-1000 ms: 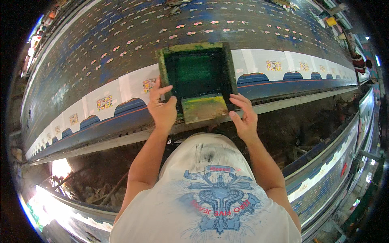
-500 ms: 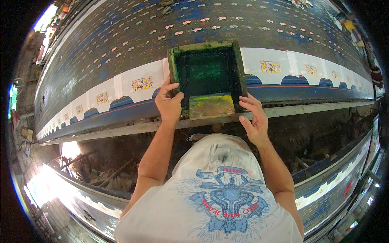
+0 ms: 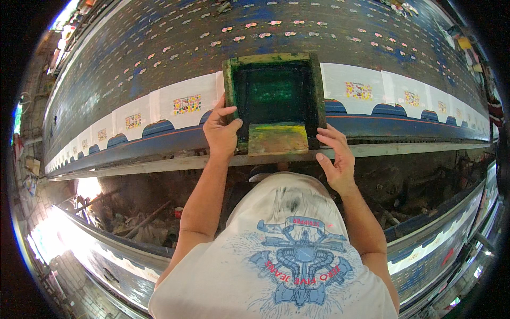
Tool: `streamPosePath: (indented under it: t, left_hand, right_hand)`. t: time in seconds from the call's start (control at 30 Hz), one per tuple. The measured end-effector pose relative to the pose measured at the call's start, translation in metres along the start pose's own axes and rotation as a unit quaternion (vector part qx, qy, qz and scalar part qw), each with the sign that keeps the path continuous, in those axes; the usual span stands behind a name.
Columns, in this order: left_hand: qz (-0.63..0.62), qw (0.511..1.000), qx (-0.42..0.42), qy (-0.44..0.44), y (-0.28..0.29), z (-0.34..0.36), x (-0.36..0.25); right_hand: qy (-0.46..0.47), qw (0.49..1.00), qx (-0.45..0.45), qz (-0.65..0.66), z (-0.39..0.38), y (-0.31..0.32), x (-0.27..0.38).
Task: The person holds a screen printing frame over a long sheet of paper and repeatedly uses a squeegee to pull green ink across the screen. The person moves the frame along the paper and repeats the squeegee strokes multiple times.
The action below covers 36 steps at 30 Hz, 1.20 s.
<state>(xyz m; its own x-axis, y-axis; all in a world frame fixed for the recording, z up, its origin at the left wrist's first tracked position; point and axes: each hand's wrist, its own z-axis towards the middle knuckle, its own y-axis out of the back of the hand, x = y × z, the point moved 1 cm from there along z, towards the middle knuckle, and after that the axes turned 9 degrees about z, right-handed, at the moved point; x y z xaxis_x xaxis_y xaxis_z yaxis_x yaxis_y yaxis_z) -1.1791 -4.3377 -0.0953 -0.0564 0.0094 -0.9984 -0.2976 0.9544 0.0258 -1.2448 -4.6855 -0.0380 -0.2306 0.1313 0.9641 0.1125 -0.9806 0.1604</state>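
Note:
A wooden screen-printing frame [image 3: 320, 90] lies over the row of white sheets at the table's near edge. Dark green ink coats the mesh [image 3: 273, 90] inside it. A squeegee [image 3: 278, 139], a wooden block stained yellow and green, leans at the frame's near side. My left hand [image 3: 222, 127] is closed on the frame's left side, thumb over the inner edge and fingers round the outside. At the near right corner, my right hand [image 3: 337, 159] has its fingertips against the frame, with thumb and fingers apart.
White sheets with small colourful prints [image 3: 358, 91] run along the long dark table [image 3: 175, 64] to both sides. A pale rail [image 3: 175, 167] follows its near edge. Behind me stands another table with white sheets [image 3: 419, 255]. Clutter [image 3: 143, 223] lies in the gap between.
The whole view has shifted slightly. Both hands keep nearly the same hold and place on the frame, and the squeegee still leans at its near side.

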Motion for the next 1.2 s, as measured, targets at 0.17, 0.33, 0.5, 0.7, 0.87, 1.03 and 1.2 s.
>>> streamPosePath:
  t: [0.17,0.33,0.5,0.7,0.87,1.03,1.2]
  left_hand:
    - [0.011,1.0,0.0,0.001,0.001,-0.001,0.003]
    - [0.04,0.999,-0.012,-0.024,0.0,0.001,0.01]
    - [0.056,0.998,-0.009,-0.016,0.001,0.0,0.013]
    - [0.091,0.995,-0.004,-0.05,-0.002,0.0,0.0]
    - [0.328,0.932,0.018,-0.154,0.005,0.003,-0.022]
    - [0.477,0.841,0.047,-0.249,0.012,0.008,-0.048]
    - [0.53,0.806,0.058,-0.257,0.005,0.009,-0.062]
  right_hand:
    - [0.073,0.981,0.024,-0.18,0.009,-0.008,0.023]
    - [0.154,0.958,0.119,-0.21,0.026,-0.036,0.037]
    - [0.161,0.909,0.207,-0.324,0.045,-0.06,0.04]
    - [0.127,0.886,0.276,-0.35,0.074,-0.061,0.055]
    - [0.087,0.875,0.333,-0.34,0.135,-0.046,0.057]
    - [0.101,0.891,0.288,-0.335,0.198,-0.048,0.035]
    - [0.115,0.907,0.239,-0.326,0.226,-0.052,0.018]
